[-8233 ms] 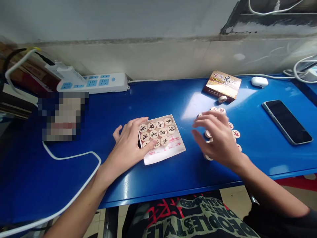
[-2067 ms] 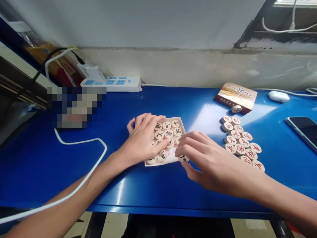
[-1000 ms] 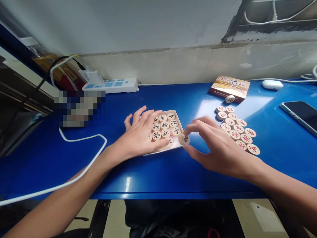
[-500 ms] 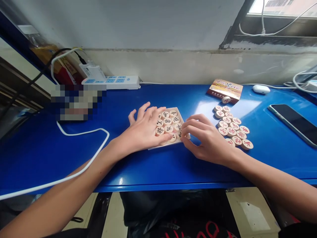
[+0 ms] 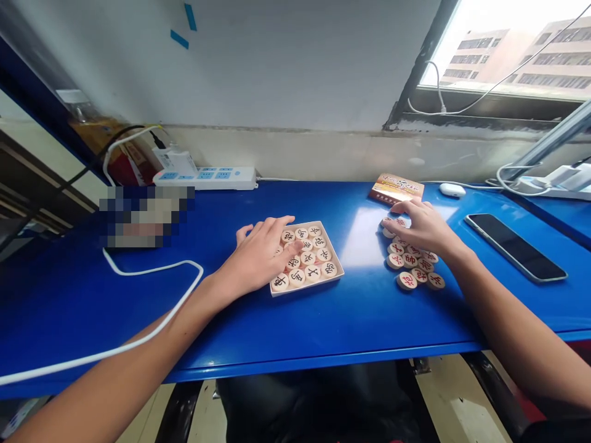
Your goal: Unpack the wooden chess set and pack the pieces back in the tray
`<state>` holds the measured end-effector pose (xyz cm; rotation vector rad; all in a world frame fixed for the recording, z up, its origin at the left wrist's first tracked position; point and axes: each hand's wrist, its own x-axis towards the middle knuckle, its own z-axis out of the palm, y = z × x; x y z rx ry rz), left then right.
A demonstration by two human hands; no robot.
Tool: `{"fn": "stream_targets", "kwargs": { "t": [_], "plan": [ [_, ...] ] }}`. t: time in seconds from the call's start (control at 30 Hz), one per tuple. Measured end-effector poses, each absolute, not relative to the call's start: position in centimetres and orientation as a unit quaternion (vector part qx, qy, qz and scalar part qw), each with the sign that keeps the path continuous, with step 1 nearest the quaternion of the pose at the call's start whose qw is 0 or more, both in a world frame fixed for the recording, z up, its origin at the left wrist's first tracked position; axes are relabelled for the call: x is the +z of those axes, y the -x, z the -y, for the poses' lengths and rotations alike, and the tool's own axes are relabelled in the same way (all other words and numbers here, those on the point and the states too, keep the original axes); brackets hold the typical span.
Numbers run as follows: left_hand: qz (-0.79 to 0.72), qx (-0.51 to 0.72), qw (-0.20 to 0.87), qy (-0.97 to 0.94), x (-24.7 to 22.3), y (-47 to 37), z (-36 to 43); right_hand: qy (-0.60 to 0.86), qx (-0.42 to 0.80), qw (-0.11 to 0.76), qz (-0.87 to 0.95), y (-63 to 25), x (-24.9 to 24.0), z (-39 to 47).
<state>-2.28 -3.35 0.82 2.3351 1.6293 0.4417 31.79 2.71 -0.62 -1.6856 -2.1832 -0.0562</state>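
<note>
A shallow white tray [image 5: 307, 288] holds rows of round Chinese chess pieces [image 5: 297, 277] with black characters. My left hand [image 5: 258, 255] rests over its left side, fingers spread and thumb across some pieces. To the right, round Chinese chess pieces [image 5: 409, 259] with red characters lie in a loose group on the blue table [image 5: 240, 335]. Over the far end of that group is my right hand [image 5: 431, 227], thumb and fingers curved but apart. It hides some pieces there; whether its fingertips touch one is unclear.
A brown and yellow printed box [image 5: 392, 186] lies behind the red pieces. Further right are a white earbud case [image 5: 452, 190] and a phone [image 5: 517, 246]. A power strip [image 5: 231, 178] stands by the wall. One white cable [image 5: 152, 332] crosses my left forearm.
My right hand has left the tray's right edge and moved right, over the red pieces. My left hand stays at the tray, now more to its left. The camera view has tilted up.
</note>
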Motion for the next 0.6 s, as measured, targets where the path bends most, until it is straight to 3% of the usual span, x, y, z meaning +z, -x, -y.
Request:
{"fn": "stream_targets", "kwargs": {
  "t": [0.13, 0.3, 0.47, 0.6],
  "plan": [
    [-0.515, 0.196, 0.194, -0.812, 0.7, 2.3, 3.2, 0.604, 0.027, 0.192, 0.773, -31.3, -1.3, -3.0],
    [-0.476, 0.236, 0.235, -0.814, 0.6, 2.2, 2.8, 0.601, -0.03, 0.218, 0.768, -29.2, -0.9, -2.3],
    [-0.491, 0.25, 0.202, -0.81, 0.9, 2.6, 2.0, 0.472, -0.023, 0.323, 0.82, -26.2, 0.3, 0.2],
    [-0.49, 0.26, 0.18, -0.812, 0.9, 3.1, 1.4, 0.358, 0.012, 0.294, 0.886, -21.8, 0.9, 2.4]
  ]
}}
